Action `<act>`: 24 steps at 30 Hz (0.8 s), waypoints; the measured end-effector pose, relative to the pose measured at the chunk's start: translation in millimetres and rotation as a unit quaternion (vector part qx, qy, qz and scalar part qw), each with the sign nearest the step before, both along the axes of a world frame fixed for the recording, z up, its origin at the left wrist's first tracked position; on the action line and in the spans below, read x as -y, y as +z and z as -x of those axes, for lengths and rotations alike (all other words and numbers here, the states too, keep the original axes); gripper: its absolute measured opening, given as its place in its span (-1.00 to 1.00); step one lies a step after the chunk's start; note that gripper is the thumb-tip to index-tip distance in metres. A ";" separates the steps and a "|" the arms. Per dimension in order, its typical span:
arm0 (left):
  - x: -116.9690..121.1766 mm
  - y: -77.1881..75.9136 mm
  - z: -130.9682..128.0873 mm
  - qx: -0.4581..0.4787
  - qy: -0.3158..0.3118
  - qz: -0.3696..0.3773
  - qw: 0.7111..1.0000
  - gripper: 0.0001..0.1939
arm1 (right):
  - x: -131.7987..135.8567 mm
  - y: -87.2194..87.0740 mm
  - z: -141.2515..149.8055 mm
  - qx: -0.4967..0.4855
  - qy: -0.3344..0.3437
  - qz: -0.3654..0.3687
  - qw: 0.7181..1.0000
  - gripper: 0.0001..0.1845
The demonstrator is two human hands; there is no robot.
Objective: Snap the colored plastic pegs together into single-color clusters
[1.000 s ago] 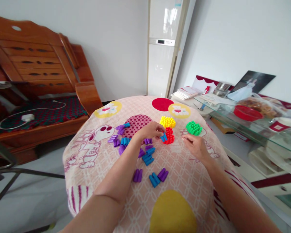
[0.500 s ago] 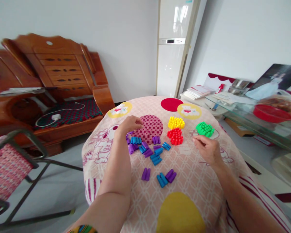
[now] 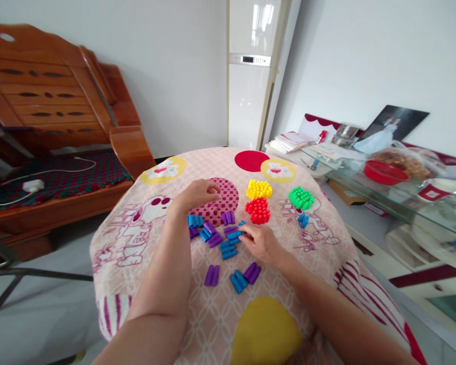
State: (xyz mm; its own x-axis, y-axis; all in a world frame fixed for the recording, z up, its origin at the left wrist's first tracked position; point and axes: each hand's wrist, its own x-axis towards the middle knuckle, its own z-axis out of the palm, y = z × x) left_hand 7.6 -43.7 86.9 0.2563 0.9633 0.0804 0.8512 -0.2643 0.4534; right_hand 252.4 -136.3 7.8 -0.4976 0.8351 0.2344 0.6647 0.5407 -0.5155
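My left hand [image 3: 199, 194] hovers over the maroon checked circle on the cloth, fingers loosely bent and apart, with nothing visible in them. Under its wrist lie blue ribbed plastic blocks [image 3: 195, 221] and purple ones [image 3: 215, 239], loosely piled and partly hidden by the forearm. My right hand [image 3: 261, 244] is closed at the pile's right edge, its fingertips on a small blue block [image 3: 242, 223]. Near my body lie a purple block [image 3: 212, 275], another blue block [image 3: 238, 281] and a purple one [image 3: 252, 272]. One blue block [image 3: 303, 219] sits apart at the right, below the green cluster.
Yellow [image 3: 259, 189], red [image 3: 257, 210] and green [image 3: 301, 197] clusters of knobbly pieces stand on the patterned tablecloth [image 3: 273, 314]. At the right is a glass-topped cabinet with a red bowl [image 3: 385, 172] and papers. A wooden bench [image 3: 53, 111] stands left, a white tall unit [image 3: 249, 91] behind.
My right hand has moved left from beside the green cluster to the blue block at the pile's edge. A blue block now shows below the green cluster. The view has swung right.
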 end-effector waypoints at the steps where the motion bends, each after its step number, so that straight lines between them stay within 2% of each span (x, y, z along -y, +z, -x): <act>1: -0.1 0.3 0.6 0.001 0.001 0.004 1.000 -0.63 | -1.0 3.0 -3.9 -0.026 -0.003 -0.002 1.000 -0.81; 6: 0.4 2.5 4.3 0.016 0.014 0.018 1.000 -0.61 | -13.6 22.2 -44.0 -0.161 -0.056 0.002 0.985 -0.83; 11: 2.6 4.8 4.3 0.025 0.007 0.017 1.000 -0.59 | -33.2 40.7 -101.8 -0.153 -0.189 0.013 0.970 -0.80; 14: 2.9 5.7 2.9 0.016 0.007 0.019 1.000 -0.57 | -38.1 48.5 -127.1 -0.101 -0.238 0.011 0.966 -0.80; 16: 2.0 5.2 2.7 0.012 0.004 0.022 1.000 -0.57 | -38.0 51.7 -135.0 -0.033 -0.263 -0.004 0.964 -0.80; 20: -1.5 1.5 5.0 0.016 0.003 0.020 1.000 -0.58 | -35.9 54.2 -132.4 0.116 -0.314 -0.015 0.942 -0.81; 24: -3.2 -1.3 10.7 0.027 0.012 0.015 0.999 -0.60 | -38.2 53.6 -123.8 0.200 -0.338 0.010 0.920 -0.82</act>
